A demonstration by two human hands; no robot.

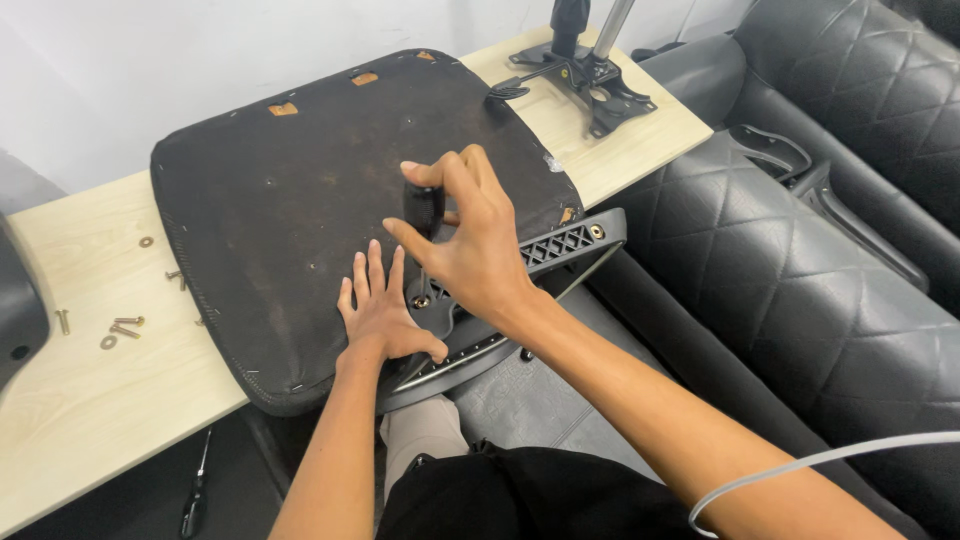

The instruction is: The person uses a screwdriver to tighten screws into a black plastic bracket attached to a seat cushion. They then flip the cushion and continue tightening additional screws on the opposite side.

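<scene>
From the head camera, an upturned chair seat [300, 200] with a dark fabric underside lies on a pale wooden table [90, 400]. The left hand [382, 315] rests flat on the seat near its 5 o'clock edge, fingers spread and holding nothing. Just at 1 o'clock of it, the right hand [470, 240] is closed around the black handle of a screwdriver [424, 215], which stands upright with its tip down on a screw [421, 301] in a black plastic armrest bracket [520, 290]. That bracket lies along the seat's 4 o'clock edge and overhangs the table.

At 9 o'clock of the seat, loose screws and washers [122, 328] lie scattered on the table. At 12 to 1 o'clock, near the far table edge, sits a black metal chair mechanism [590, 75] with a lever. A second screwdriver [195, 495] lies on the floor at 7 o'clock. A black quilted sofa [800, 260] fills the 3 o'clock side, and a white cable [820, 460] crosses the right forearm.
</scene>
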